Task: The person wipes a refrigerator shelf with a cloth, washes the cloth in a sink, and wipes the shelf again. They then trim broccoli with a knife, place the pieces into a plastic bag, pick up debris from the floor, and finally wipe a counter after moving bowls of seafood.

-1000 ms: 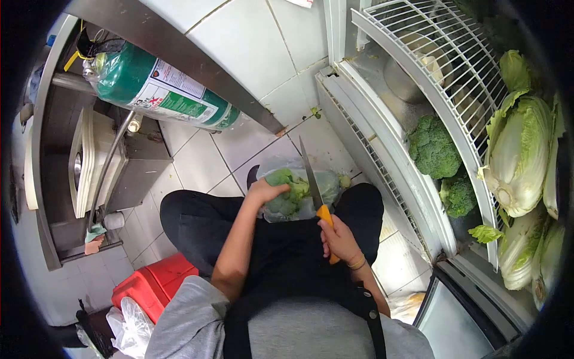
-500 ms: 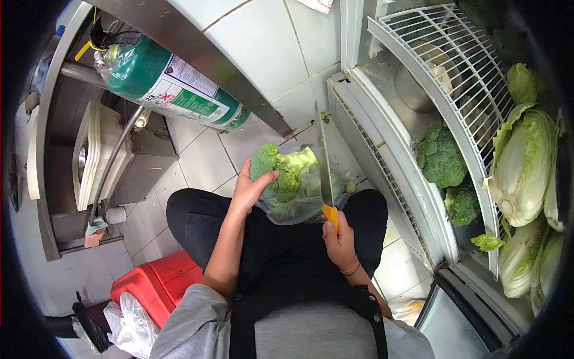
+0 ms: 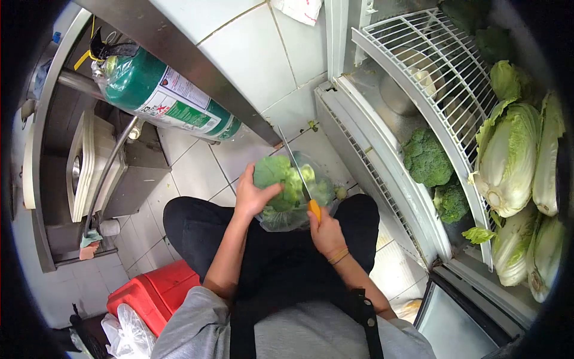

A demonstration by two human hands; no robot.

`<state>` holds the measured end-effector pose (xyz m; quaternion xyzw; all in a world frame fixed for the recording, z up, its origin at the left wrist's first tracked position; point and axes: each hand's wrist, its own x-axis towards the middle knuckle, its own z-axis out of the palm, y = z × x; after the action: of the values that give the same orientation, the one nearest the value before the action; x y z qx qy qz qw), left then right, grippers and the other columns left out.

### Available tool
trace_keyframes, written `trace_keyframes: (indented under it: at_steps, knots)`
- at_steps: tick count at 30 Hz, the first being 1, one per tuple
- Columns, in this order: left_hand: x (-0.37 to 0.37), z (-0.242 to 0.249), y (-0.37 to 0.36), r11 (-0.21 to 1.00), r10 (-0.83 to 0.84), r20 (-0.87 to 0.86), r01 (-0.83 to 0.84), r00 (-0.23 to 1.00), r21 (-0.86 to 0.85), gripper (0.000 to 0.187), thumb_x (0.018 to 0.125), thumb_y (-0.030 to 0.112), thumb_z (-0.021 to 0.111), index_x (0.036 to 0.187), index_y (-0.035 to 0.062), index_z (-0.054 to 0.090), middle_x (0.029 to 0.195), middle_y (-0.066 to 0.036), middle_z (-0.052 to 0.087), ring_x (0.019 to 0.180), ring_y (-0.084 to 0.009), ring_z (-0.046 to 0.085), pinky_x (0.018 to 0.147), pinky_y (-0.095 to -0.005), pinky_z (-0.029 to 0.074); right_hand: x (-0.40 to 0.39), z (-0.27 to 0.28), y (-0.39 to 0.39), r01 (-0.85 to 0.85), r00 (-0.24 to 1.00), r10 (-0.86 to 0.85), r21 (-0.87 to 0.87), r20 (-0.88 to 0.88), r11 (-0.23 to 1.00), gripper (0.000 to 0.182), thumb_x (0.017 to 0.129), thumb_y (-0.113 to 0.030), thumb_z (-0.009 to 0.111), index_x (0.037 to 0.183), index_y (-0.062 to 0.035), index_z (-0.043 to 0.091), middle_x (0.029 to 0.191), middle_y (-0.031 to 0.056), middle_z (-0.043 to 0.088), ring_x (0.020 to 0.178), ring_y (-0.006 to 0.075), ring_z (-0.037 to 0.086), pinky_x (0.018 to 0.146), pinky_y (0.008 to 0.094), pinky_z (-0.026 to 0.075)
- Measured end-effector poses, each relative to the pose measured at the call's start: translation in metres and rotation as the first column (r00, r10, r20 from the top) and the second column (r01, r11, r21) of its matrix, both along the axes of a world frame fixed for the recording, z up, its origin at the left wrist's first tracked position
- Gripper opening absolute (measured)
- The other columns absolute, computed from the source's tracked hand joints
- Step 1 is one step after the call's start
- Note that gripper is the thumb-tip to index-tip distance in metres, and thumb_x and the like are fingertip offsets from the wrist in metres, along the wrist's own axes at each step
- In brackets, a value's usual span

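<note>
My left hand (image 3: 252, 196) grips a head of broccoli (image 3: 276, 175) above my lap. My right hand (image 3: 326, 232) holds a knife (image 3: 297, 169) by its orange handle, the blade lying across the broccoli and pointing away from me. Under the broccoli a clear plastic bag (image 3: 287, 215) holds more green pieces and rests between my knees. I sit low on the tiled floor in dark trousers and a dark apron.
An open fridge on the right has a white wire shelf (image 3: 430, 66), two broccoli heads (image 3: 426, 157) and several napa cabbages (image 3: 508, 157). A green gas cylinder (image 3: 161, 96) lies under a steel counter at the upper left. A red box (image 3: 156, 288) stands at my left.
The broccoli has turned in my left hand and dropped a little. The knife has tilted left, its blade now laid across the head instead of standing beside it.
</note>
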<state>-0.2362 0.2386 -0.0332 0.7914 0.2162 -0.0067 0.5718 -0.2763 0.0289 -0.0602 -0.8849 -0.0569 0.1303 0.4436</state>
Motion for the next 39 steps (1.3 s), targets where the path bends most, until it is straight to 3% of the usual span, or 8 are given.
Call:
trace_keyframes:
  at_steps: [4, 7, 11, 17, 21, 30, 37, 39]
  knots:
    - [-0.003, -0.016, 0.008, 0.996, -0.057, 0.057, 0.052, 0.997, 0.075, 0.055, 0.062, 0.013, 0.071, 0.112, 0.0008, 0.05, 0.098, -0.009, 0.061, 0.09, -0.0168, 0.057, 0.082, -0.0287, 0.044, 0.0, -0.007, -0.009, 0.025, 0.999, -0.024, -0.025, 0.048, 0.999, 0.033, 0.089, -0.036, 0.047, 0.092, -0.0032, 0.047, 0.061, 0.0204, 0.058, 0.051, 0.0382, 0.057, 0.045, 0.0473, 0.044]
    - [0.007, 0.019, 0.012, 0.961, -0.108, 0.148, 0.141, 0.983, -0.237, 0.06, 0.06, 0.009, 0.069, 0.116, 0.0021, 0.048, 0.1, -0.006, 0.058, 0.093, -0.0143, 0.054, 0.084, -0.0261, 0.041, 0.016, 0.009, -0.043, 0.269, 0.707, 0.301, 0.637, -0.64, 0.722, 0.029, 0.093, -0.033, 0.045, 0.086, -0.0043, 0.048, 0.053, -0.0028, 0.043, 0.037, 0.0082, 0.038, 0.035, 0.0254, 0.031]
    - [0.006, 0.001, 0.009, 0.979, -0.191, 0.129, 0.178, 0.973, 0.102, 0.059, 0.061, 0.014, 0.07, 0.115, 0.0014, 0.048, 0.102, -0.009, 0.058, 0.094, -0.0186, 0.055, 0.083, -0.0296, 0.042, 0.026, 0.017, -0.051, 0.274, 0.653, 0.318, 0.606, -0.687, 0.747, 0.027, 0.092, -0.03, 0.047, 0.09, -0.003, 0.05, 0.054, 0.0026, 0.048, 0.043, 0.0122, 0.047, 0.04, 0.028, 0.036]
    - [0.007, -0.013, 0.011, 0.986, -0.077, 0.061, 0.067, 0.995, 0.15, 0.055, 0.061, 0.015, 0.07, 0.11, 0.0011, 0.05, 0.099, -0.012, 0.059, 0.091, -0.021, 0.056, 0.082, -0.0311, 0.043, 0.024, 0.068, -0.024, 0.184, 0.977, -0.212, 0.494, 0.0, 0.85, 0.027, 0.088, -0.025, 0.052, 0.098, 0.0, 0.05, 0.063, 0.0198, 0.055, 0.061, 0.0392, 0.057, 0.051, 0.0372, 0.045]
    - [0.007, -0.006, 0.011, 0.999, -0.03, 0.103, 0.034, 0.994, -0.033, 0.056, 0.06, 0.015, 0.07, 0.11, 0.0011, 0.05, 0.096, -0.012, 0.059, 0.089, -0.0209, 0.057, 0.081, -0.0308, 0.043, 0.009, -0.012, -0.001, -0.02, 0.99, 0.04, 0.143, -0.136, 0.989, 0.034, 0.089, -0.033, 0.048, 0.098, -0.0003, 0.051, 0.075, 0.025, 0.058, 0.072, 0.0439, 0.056, 0.059, 0.0464, 0.046]
    - [0.03, 0.026, -0.004, 0.967, -0.172, 0.104, 0.188, 0.98, -0.173, 0.06, 0.066, 0.01, 0.07, 0.119, -0.0017, 0.044, 0.105, -0.009, 0.057, 0.098, -0.0174, 0.054, 0.086, -0.0297, 0.041, -0.035, -0.097, 0.006, 0.115, 0.99, -0.087, 0.285, -0.109, 0.952, 0.04, 0.09, -0.04, 0.045, 0.104, -0.0042, 0.056, 0.082, 0.0193, 0.061, 0.072, 0.033, 0.062, 0.065, 0.0377, 0.049]
    - [0.131, 0.185, -0.134, 0.819, -0.433, 0.686, 0.574, 0.584, 0.028, 0.081, 0.056, 0.026, 0.079, 0.123, -0.0008, 0.042, 0.117, -0.012, 0.049, 0.108, -0.0221, 0.048, 0.094, -0.0345, 0.036, -0.026, -0.113, -0.001, 0.17, 0.919, -0.035, 0.315, -0.393, 0.934, 0.054, 0.089, -0.052, 0.041, 0.094, 0.0008, 0.054, 0.072, 0.0164, 0.057, 0.066, 0.0284, 0.057, 0.064, 0.0368, 0.044]
    - [0.172, 0.232, -0.178, 0.789, -0.606, 0.758, 0.304, 0.24, 0.535, 0.081, 0.054, 0.029, 0.08, 0.123, 0.0039, 0.044, 0.109, -0.013, 0.049, 0.103, -0.028, 0.048, 0.089, -0.0369, 0.038, -0.025, -0.097, -0.002, 0.216, 0.89, -0.055, 0.312, -0.453, 0.925, 0.054, 0.089, -0.052, 0.04, 0.092, 0.0003, 0.054, 0.07, 0.0153, 0.056, 0.061, 0.0264, 0.056, 0.061, 0.0369, 0.044]
